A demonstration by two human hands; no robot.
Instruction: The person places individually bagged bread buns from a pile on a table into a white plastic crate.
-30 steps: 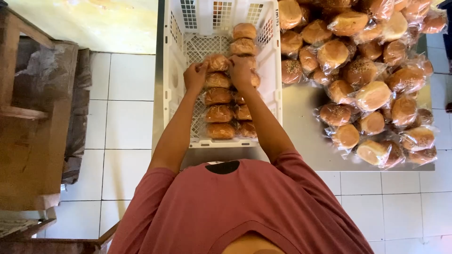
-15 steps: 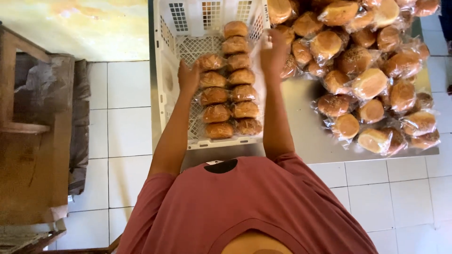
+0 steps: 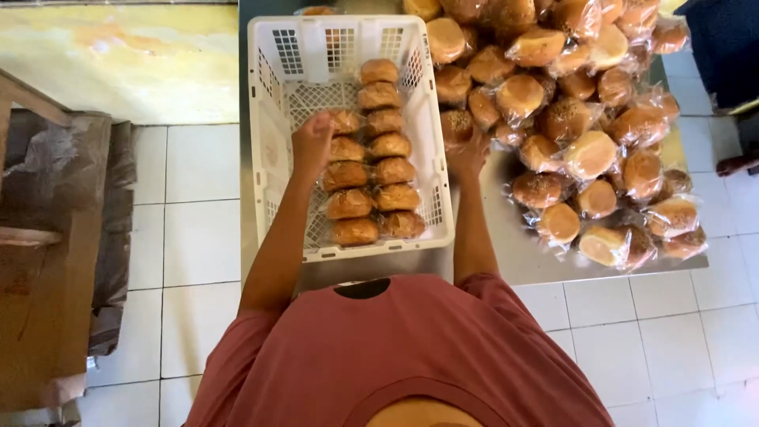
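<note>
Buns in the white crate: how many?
11 wrapped buns in the white crate: five in the left column, six in the right; the left hand may hide more.

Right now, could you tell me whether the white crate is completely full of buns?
No, the wrapped buns fill only two rows, leaving the left of the white crate bare.

Soft, even daylight, glare on the plastic wrappers, slightly soft focus throughout.
</note>
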